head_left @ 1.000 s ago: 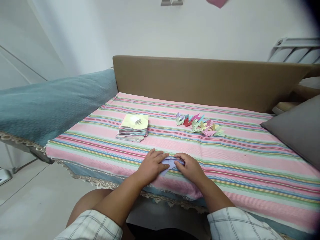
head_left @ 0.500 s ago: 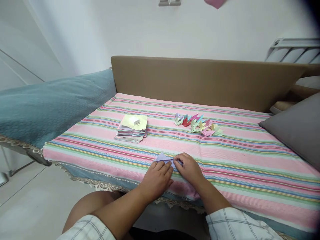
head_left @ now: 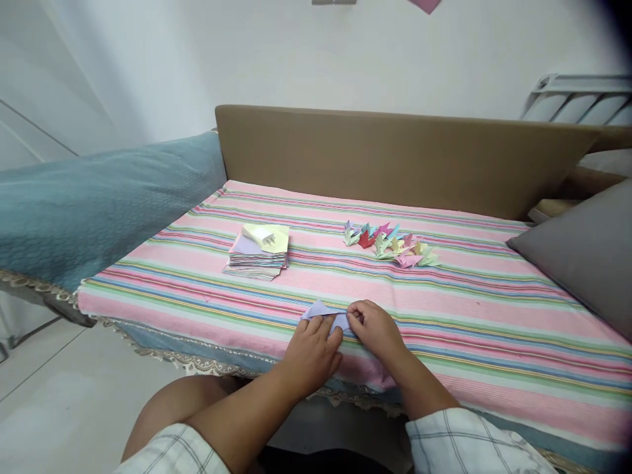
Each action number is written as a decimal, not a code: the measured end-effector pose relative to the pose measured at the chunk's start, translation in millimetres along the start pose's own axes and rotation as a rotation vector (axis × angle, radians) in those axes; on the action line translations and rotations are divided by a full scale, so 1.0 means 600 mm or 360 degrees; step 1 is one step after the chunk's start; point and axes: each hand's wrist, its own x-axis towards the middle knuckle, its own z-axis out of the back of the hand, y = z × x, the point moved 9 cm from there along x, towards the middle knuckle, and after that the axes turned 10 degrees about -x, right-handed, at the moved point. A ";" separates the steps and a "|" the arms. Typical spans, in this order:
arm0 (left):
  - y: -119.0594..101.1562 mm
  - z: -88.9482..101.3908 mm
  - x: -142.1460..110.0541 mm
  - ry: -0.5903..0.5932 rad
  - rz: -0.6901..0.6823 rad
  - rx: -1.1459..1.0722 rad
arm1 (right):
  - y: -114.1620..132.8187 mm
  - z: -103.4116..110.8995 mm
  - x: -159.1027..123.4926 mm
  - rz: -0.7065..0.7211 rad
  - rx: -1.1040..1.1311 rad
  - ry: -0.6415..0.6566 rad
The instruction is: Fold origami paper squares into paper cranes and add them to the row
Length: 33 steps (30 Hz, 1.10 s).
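Note:
A folded sheet of light purple origami paper [head_left: 318, 308] lies on the striped cloth near the sofa's front edge. My left hand [head_left: 312, 345] rests on its left part, fingers stretched out over the paper and spread from the thumb. At the paper's right end, my right hand [head_left: 378, 329] pinches the edge between thumb and fingers. Part of the paper is hidden beneath both hands. Beyond them, to the right, stand several small folded paper figures [head_left: 366, 238] in pink, red, green, yellow and blue.
A stack of square coloured paper [head_left: 257, 264] sits left of the hands. On its top, a yellow sheet [head_left: 279, 238] has a small white object [head_left: 265, 237] on it. A grey pillow [head_left: 582, 250] is at right; the brown backrest [head_left: 395, 158] runs behind.
My right hand has shifted slightly right along the paper. The fingers of my left hand have spread. On the stack, the yellow sheet's left side has lifted, showing purple underneath.

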 end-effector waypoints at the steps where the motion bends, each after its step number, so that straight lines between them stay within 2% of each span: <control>1: 0.000 -0.001 0.000 0.0001 0.0010 -0.0008 | 0.000 0.000 0.000 0.0001 -0.0012 0.0008; 10: 0.000 0.000 -0.002 -0.0030 0.0091 0.0027 | 0.011 0.003 -0.006 0.0107 0.0144 -0.0052; 17: 0.005 0.000 -0.001 -0.0042 0.0098 0.0033 | 0.002 0.003 -0.008 0.0052 0.0260 0.0004; 24: 0.002 0.003 0.003 -0.0042 0.0083 0.0039 | -0.022 -0.001 -0.009 -0.0056 0.0191 0.0015; 33: -0.013 0.005 0.000 -0.0149 -0.0014 0.0084 | -0.012 -0.005 -0.004 0.0029 0.0115 0.0004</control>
